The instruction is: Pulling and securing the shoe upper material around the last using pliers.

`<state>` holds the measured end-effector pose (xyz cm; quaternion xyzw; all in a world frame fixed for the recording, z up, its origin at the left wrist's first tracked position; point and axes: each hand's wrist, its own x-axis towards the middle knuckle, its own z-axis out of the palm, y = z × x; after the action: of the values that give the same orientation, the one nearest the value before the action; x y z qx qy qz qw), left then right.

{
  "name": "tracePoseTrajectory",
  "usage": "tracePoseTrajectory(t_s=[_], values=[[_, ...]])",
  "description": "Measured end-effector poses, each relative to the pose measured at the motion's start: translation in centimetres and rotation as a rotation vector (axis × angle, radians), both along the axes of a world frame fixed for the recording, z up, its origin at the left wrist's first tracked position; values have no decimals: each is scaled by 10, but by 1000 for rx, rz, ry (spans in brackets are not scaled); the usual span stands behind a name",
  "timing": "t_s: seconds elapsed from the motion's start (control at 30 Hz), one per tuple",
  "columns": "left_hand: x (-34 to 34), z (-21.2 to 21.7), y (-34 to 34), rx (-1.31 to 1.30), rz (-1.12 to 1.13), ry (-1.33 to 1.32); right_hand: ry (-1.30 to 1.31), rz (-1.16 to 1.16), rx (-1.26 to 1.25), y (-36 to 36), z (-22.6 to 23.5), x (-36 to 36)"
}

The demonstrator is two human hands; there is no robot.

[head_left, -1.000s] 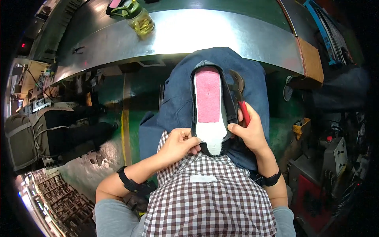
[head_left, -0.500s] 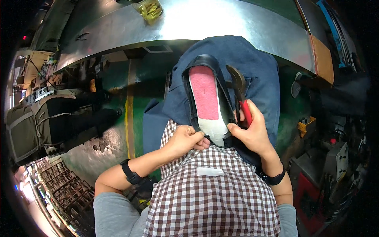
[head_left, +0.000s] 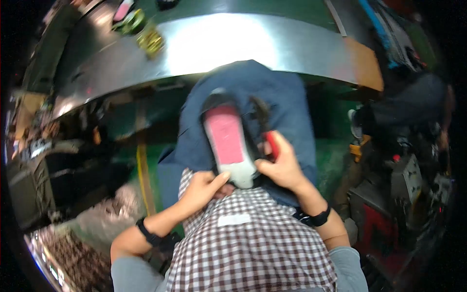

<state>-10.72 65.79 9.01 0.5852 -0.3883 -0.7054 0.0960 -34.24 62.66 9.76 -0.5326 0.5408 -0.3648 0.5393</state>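
A black shoe upper (head_left: pixel 217 100) lies sole up on my lap, around a form with a pink and white insole (head_left: pixel 226 136). Its heel end points toward me. My left hand (head_left: pixel 200 190) grips the heel's left side, thumb on the white part and fingers curled beneath. In my right hand (head_left: pixel 283 170) are red-handled pincers (head_left: pixel 262 117), their dark curved jaws pointing away beside the shoe. The right thumb also presses the shoe's edge near the heel. Motion blur hides the finer contact.
A dark blue cloth (head_left: pixel 287 107) and a checked apron (head_left: pixel 253 243) cover my lap. Ahead stands a metal bench (head_left: pixel 306 48) with yellow-green containers (head_left: pixel 151 43) at its left. A person in dark trousers (head_left: pixel 408 100) is at right, near a grey machine box (head_left: pixel 406 177).
The whole view has shifted and blurred, bringing more of the bench's far left into sight. Both hands keep their hold on the shoe, and the pincers stay in my right hand.
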Motion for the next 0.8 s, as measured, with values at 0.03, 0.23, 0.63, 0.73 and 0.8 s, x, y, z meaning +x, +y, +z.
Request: tracePoseTrajectory(t_s=[0.03, 0.23, 0.63, 0.73, 0.8], values=[[0, 5, -3, -61, -82, -69, -3, -23, 14, 1, 1, 2], [-8, 14, -7, 7, 178, 271, -140, -45, 14, -19, 27, -16], [-5, 14, -106, -621, 212, 202, 168, -402, -81, -140, 104, -197], [-2, 13, -118, -612, 238, 170, 346, -492, -151, -187, 100, -260], [0, 8, -121, -668, 250, 55, 505, -598, -251, -221, 80, -304]])
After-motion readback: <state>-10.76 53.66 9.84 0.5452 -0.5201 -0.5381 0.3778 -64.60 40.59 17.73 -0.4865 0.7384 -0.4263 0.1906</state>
